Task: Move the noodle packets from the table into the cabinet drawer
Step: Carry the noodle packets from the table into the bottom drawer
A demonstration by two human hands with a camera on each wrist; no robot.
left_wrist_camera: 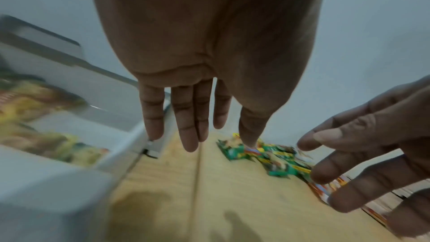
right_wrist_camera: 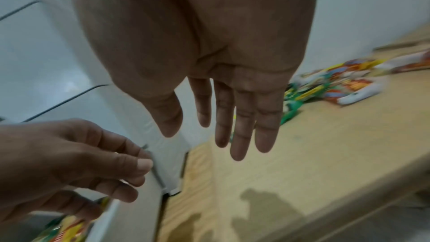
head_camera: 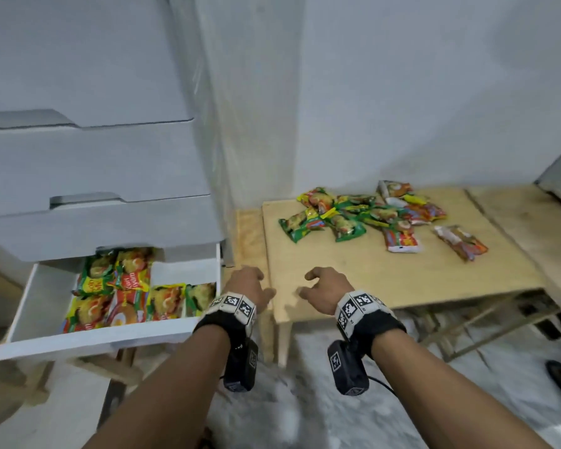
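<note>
Two hands out ahead, palms down, holding nothing. Left hand (head_camera: 246, 288) over the seam beside the drawer's right wall, fingers (left_wrist_camera: 188, 117) straight and close together. Right hand (head_camera: 324, 291) just beside it, above the table's near left corner, fingers (right_wrist_camera: 242, 117) extended with a relaxed droop. Narrow gap between the two thumbs.

Near edge of the table (head_camera: 353, 280) bare plywood, open room from the hands up to the pile. Cabinet drawer (head_camera: 88, 343) pulled out at lower left, several noodle packets (head_camera: 123, 293) lying inside, bare white floor along its left side. Farther back, loose noodle packets on the table (head_camera: 370, 215) heaped near the wall, one red packet (head_camera: 462, 243) apart at the right. Closed drawers stacked above.
</note>
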